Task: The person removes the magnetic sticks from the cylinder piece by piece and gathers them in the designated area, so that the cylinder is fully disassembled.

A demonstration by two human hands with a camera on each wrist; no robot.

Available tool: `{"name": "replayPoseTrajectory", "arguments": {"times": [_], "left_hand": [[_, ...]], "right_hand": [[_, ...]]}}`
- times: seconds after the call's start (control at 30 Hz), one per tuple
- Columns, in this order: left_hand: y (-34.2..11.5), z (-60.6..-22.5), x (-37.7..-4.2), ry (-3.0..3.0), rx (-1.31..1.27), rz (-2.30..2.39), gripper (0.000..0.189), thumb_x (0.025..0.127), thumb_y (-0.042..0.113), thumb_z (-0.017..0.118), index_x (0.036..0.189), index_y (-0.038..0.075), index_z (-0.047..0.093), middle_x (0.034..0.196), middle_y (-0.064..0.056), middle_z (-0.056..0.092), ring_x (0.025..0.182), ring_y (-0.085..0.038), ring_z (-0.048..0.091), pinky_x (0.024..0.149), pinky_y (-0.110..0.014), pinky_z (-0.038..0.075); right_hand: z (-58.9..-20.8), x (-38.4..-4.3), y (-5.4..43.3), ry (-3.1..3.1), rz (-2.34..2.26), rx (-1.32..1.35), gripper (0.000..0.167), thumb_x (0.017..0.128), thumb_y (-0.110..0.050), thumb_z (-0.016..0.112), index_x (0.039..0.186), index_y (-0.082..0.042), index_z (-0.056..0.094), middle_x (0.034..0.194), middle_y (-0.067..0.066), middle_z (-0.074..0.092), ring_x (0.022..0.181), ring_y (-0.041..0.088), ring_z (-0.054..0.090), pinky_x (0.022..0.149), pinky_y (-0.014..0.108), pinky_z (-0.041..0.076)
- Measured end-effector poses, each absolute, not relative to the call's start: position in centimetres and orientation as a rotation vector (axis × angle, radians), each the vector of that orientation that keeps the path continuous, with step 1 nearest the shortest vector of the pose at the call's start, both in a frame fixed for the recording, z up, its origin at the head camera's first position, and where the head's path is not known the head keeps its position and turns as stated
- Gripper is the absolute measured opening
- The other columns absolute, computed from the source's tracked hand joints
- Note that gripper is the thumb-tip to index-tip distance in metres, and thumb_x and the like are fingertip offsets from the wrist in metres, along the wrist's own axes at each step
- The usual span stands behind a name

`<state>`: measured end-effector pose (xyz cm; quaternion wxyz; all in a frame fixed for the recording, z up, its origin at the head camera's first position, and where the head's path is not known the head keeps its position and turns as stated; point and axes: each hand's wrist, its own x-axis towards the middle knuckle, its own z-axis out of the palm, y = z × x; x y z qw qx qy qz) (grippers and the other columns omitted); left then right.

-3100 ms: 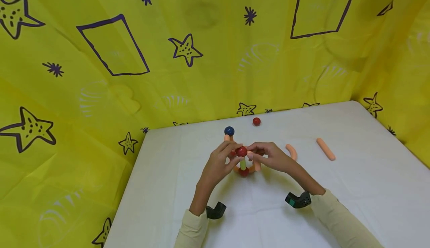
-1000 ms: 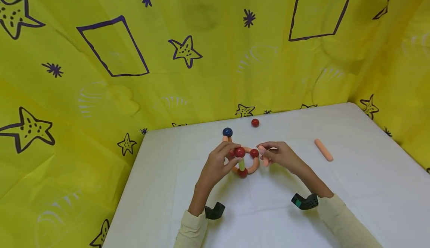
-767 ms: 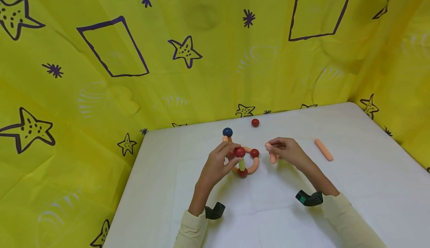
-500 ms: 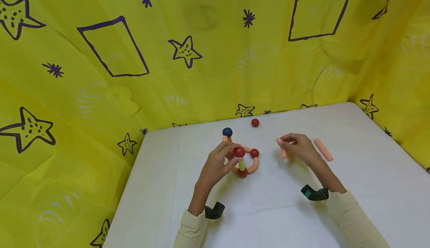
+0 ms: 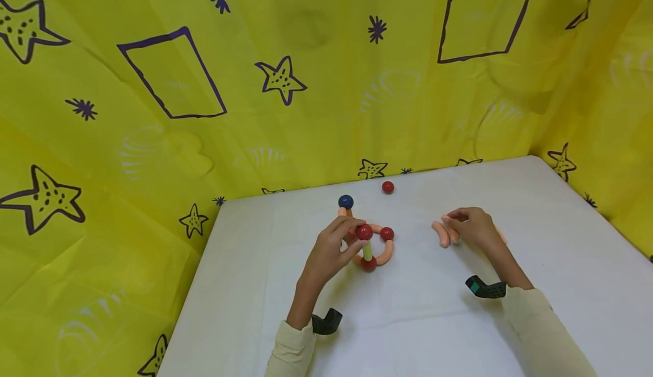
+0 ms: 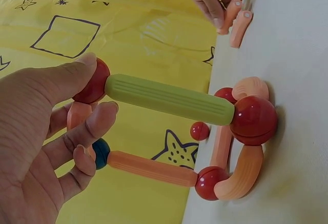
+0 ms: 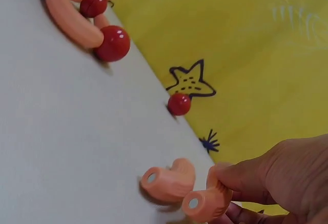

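My left hand pinches the red ball at the top of an upright green rod. Below it, the rod meets another red ball in a ring of curved orange rods and red balls on the table. A blue ball tops straight orange rods at the back of this structure. To the right, my right hand pinches a curved orange rod between thumb and fingers, low over the table. Right beside it lies a second curved rod; pale discs show in both ends.
A loose red ball sits near the table's back edge. Behind my right hand lies a straight orange rod, mostly hidden in the head view. A yellow patterned sheet rises along the back and sides of the white table.
My right hand has moved away from the structure to the right, carrying a curved rod. Two curved rods are now side by side there. My left hand has stayed on the upper red ball.
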<state>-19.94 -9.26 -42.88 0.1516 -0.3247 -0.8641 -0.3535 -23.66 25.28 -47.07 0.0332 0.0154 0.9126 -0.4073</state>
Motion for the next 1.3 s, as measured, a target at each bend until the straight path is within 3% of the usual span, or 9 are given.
{"name": "replayPoseTrajectory", "arguments": {"times": [0.23,0.43,0.7,0.87,1.3], "left_hand": [[-9.2,-43.0,-20.0,-2.46,-0.949,-1.017,0.039,0.087,0.02,0.074,0.123,0.011,0.063,0.113,-0.002,0.062,0.084,-0.009,0.06,0.075,-0.016,0.053],[-9.3,-43.0,-20.1,-2.444,-0.956,-1.043,0.039,0.086,0.016,0.075,0.122,0.01,0.063,0.112,-0.002,0.062,0.084,-0.01,0.06,0.072,-0.025,0.057],[-9.3,-43.1,-20.1,-2.456,-0.944,-1.042,0.038,0.087,0.018,0.075,0.122,0.011,0.063,0.113,-0.001,0.062,0.085,-0.011,0.061,0.074,-0.018,0.054],[-9.3,-43.2,-20.2,-2.447,-0.938,-1.05,0.038,0.087,0.018,0.074,0.123,0.011,0.063,0.114,-0.001,0.062,0.086,-0.014,0.062,0.073,-0.021,0.055],[-9.3,-43.1,-20.0,-2.457,-0.932,-1.057,0.04,0.085,0.015,0.076,0.123,0.01,0.063,0.113,-0.002,0.062,0.085,-0.015,0.062,0.072,-0.026,0.057]], "right_hand": [[-48.0,-23.4,25.5,2.811,-1.221,0.054,0.051,0.099,-0.036,0.055,0.121,0.009,0.061,0.121,0.03,0.061,0.112,0.042,0.053,0.088,0.049,0.047],[-48.2,-23.5,25.2,2.844,-1.24,0.06,0.041,0.098,-0.029,0.058,0.114,0.009,0.065,0.109,0.026,0.066,0.097,0.034,0.058,0.076,0.036,0.049],[-47.9,-23.1,25.3,2.94,-1.158,0.05,0.036,0.096,-0.025,0.059,0.103,0.009,0.068,0.097,0.023,0.068,0.084,0.029,0.057,0.062,0.027,0.044],[-47.8,-23.2,25.3,2.977,-1.15,0.017,0.031,0.094,-0.018,0.059,0.1,0.01,0.07,0.095,0.024,0.07,0.084,0.03,0.06,0.063,0.027,0.043],[-48.0,-23.2,25.0,3.003,-1.132,0.022,0.032,0.095,-0.02,0.059,0.102,0.01,0.069,0.096,0.024,0.069,0.085,0.031,0.06,0.062,0.027,0.043]]}}
